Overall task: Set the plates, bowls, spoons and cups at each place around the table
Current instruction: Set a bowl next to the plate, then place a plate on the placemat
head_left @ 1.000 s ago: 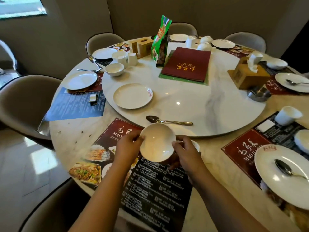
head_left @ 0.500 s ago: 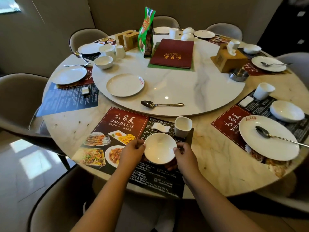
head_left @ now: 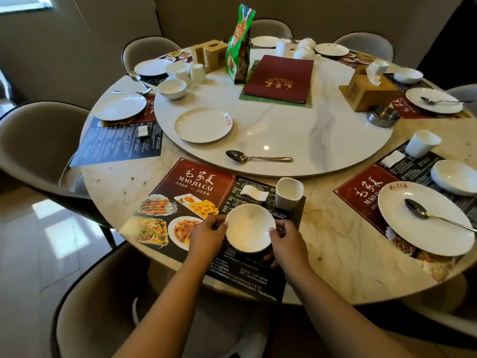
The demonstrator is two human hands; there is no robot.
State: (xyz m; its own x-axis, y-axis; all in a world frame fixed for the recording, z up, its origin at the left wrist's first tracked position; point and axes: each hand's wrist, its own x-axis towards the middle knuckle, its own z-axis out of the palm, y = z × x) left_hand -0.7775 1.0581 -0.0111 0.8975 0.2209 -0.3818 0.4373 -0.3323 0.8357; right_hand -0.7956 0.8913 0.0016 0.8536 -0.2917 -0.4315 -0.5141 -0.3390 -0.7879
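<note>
The bowl (head_left: 249, 227) had come down from a tilt to sit level over the near placemat (head_left: 185, 210), just near of the cup (head_left: 288, 193). The left hand (head_left: 207, 232) and right hand (head_left: 287, 240) still gripped its opposite rims, fingers curled closed around it. Whether it touched the mat was unclear.

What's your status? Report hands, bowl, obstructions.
Left hand and right hand grip bowl over placemat. Cup close behind.

White bowl (head_left: 249, 227), maroon menu (head_left: 280, 78), green packet (head_left: 238, 58)
</note>
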